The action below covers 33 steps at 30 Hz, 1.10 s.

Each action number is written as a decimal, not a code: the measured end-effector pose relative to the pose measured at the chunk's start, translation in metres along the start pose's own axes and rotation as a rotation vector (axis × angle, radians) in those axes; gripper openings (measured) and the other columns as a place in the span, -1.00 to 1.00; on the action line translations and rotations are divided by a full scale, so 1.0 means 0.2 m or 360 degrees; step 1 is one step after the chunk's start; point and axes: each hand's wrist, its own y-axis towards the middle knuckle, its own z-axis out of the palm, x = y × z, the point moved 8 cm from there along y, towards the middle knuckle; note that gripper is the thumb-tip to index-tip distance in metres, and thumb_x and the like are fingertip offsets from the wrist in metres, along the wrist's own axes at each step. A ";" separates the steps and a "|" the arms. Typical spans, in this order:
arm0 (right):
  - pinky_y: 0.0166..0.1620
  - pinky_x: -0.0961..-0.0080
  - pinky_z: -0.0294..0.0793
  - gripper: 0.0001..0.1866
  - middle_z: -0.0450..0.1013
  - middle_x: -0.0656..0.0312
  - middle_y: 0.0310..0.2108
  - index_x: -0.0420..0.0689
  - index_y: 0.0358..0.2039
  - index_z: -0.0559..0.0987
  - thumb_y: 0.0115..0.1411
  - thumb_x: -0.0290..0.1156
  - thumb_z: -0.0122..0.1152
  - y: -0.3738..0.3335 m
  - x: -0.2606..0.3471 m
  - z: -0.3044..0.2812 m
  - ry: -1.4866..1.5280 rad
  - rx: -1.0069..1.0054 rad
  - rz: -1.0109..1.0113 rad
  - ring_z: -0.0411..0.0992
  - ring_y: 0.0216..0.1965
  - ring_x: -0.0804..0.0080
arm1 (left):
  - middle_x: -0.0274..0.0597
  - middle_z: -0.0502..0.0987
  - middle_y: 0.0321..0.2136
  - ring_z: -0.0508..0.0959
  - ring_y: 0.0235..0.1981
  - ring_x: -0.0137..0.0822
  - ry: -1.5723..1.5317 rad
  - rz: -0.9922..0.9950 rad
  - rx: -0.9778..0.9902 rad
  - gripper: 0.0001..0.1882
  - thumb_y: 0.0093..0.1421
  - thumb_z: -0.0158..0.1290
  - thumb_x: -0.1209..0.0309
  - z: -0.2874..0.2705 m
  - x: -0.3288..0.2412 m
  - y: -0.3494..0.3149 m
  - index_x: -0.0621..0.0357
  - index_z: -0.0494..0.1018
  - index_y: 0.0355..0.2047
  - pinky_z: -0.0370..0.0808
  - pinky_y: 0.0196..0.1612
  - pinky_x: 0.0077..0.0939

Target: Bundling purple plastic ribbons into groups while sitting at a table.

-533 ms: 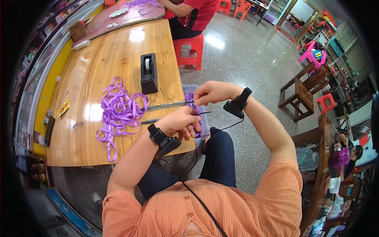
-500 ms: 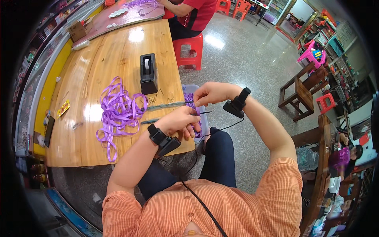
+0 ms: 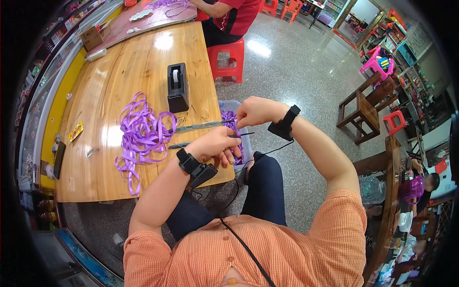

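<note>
My left hand [image 3: 217,144] is at the table's right edge, fingers curled round a thin dark rod [image 3: 178,145] that sticks out on both sides. Just beyond it, my right hand [image 3: 258,112] is raised past the edge, thumb and fingertips pinched together. What sits in that pinch is too small to make out. A long greyish strip [image 3: 201,125] runs across the tabletop toward those fingertips. At its left end lies a loose heap of purple ribbon [image 3: 143,129]. Under my hands, a pale plastic basket [image 3: 230,104] holds more purple strips.
A black tape dispenser [image 3: 178,88] stands on the wooden table [image 3: 119,62], with a yellow packet [image 3: 76,131] at left. Beyond, a person in red [image 3: 234,19] sits on a red stool [image 3: 227,60]. A wooden chair [image 3: 366,107] is at right. A black cable hangs near my knees.
Both hands stay in nearly the same pose. The whole view has shifted slightly; little else differs.
</note>
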 end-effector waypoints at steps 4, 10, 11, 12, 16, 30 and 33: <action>-0.26 0.28 0.51 -0.65 0.56 0.13 -0.47 -0.09 -0.37 0.65 0.03 -0.06 0.37 -0.06 0.06 -0.06 -0.0311 -0.0211 0.0193 0.55 -0.35 0.15 | -0.07 0.61 -0.40 0.59 -0.68 -0.38 -0.0007 -0.0009 -0.0007 -0.74 0.33 -0.02 0.32 -0.01 0.01 -0.01 0.33 0.37 -0.21 0.47 -0.77 -0.51; -0.23 0.30 0.52 -0.83 0.51 0.27 -0.36 0.04 -0.34 0.62 0.09 -0.20 0.31 -0.13 0.16 -0.04 -0.0237 -0.0552 -0.0431 0.54 -0.27 0.22 | -0.09 0.61 -0.43 0.58 -0.69 -0.39 -0.0016 -0.0017 -0.0028 -0.74 0.32 -0.01 0.30 0.00 0.00 -0.02 0.31 0.40 -0.23 0.46 -0.77 -0.51; -0.21 0.30 0.52 -0.90 0.51 0.32 -0.33 0.09 -0.32 0.65 0.13 -0.30 0.25 -0.13 0.15 -0.03 -0.0264 -0.0477 -0.0388 0.53 -0.26 0.21 | -0.09 0.61 -0.43 0.58 -0.69 -0.39 -0.0016 -0.0018 -0.0028 -0.74 0.32 -0.01 0.30 0.00 0.00 -0.01 0.31 0.40 -0.23 0.46 -0.77 -0.51; -0.21 0.30 0.52 -0.90 0.51 0.32 -0.33 0.09 -0.32 0.65 0.13 -0.30 0.25 -0.12 0.14 -0.03 -0.0262 -0.0477 -0.0388 0.53 -0.26 0.21 | -0.09 0.61 -0.43 0.58 -0.68 -0.39 -0.0014 -0.0009 -0.0021 -0.73 0.32 -0.01 0.29 0.00 0.01 0.00 0.31 0.40 -0.24 0.47 -0.76 -0.52; -0.17 0.33 0.52 -0.86 0.51 0.32 -0.27 0.14 -0.33 0.70 0.11 -0.27 0.23 -0.08 0.18 -0.01 -0.0317 -0.0258 -0.0440 0.51 -0.18 0.25 | -0.08 0.61 -0.43 0.58 -0.67 -0.39 0.0022 -0.0046 -0.0009 -0.74 0.32 0.00 0.29 -0.02 0.03 0.01 0.30 0.41 -0.25 0.51 -0.71 -0.53; -0.04 0.48 0.46 -0.71 0.51 0.26 -0.06 -0.12 -0.15 0.63 0.11 -0.45 0.07 -0.08 -0.14 0.10 0.0856 -0.0487 -0.0220 0.45 -0.10 0.44 | -0.11 0.60 -0.45 0.59 -0.64 -0.46 -0.0055 0.0001 -0.0006 -0.78 0.33 0.01 0.33 0.00 -0.01 -0.02 0.28 0.39 -0.23 0.53 -0.65 -0.65; -0.01 0.49 0.45 -0.68 0.53 0.20 -0.13 -0.21 -0.08 0.56 0.13 -0.51 0.06 -0.15 -0.40 0.26 0.1699 -0.0693 -0.0008 0.45 -0.12 0.46 | -0.14 0.59 -0.47 0.58 -0.65 -0.49 -0.0041 -0.0008 0.0007 -0.79 0.34 0.01 0.34 0.01 -0.02 -0.01 0.26 0.37 -0.24 0.52 -0.66 -0.72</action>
